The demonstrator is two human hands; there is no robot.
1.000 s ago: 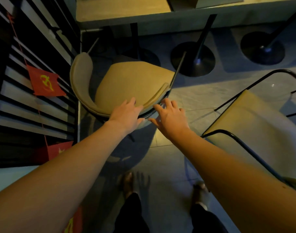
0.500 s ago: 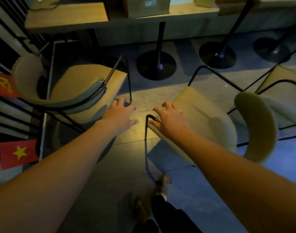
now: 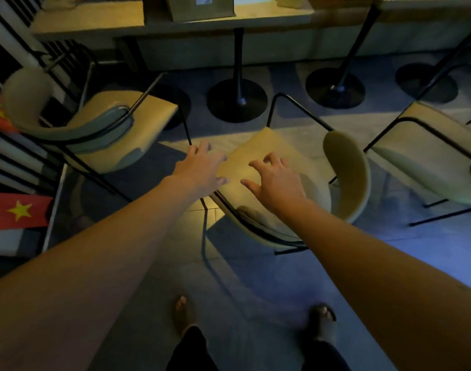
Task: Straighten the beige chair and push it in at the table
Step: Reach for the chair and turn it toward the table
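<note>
At the far left, red flags point(image 3: 15, 211) with yellow stars hang on a slatted wall. Next to them stands a beige chair point(image 3: 95, 129) with a black wire frame, its curved back toward the wall and its seat pointing at the table point(image 3: 95, 25) above it in the view.

The left hand point(image 3: 202, 167) reaches forward with fingers straight and spread, holding nothing; its fingertips lie over the near left edge of the middle chair's seat, though contact cannot be told for sure. The right hand point(image 3: 276, 180) hovers just beside it, over the same seat, fingers loosely curled like a claw and gripping nothing. The two hands are close but apart.

The middle chair point(image 3: 290, 162), the one under the hands, sits askew on the tiled floor point(image 3: 250, 285), turned at an angle to the table and well clear of it, its backrest to the right. Black round table bases point(image 3: 237, 100) stand beyond it. A cardboard box point(image 3: 202, 6) rests on the table.

At the right, a third chair point(image 3: 427, 156) stands apart. The person's feet point(image 3: 183, 314) show at the bottom.
</note>
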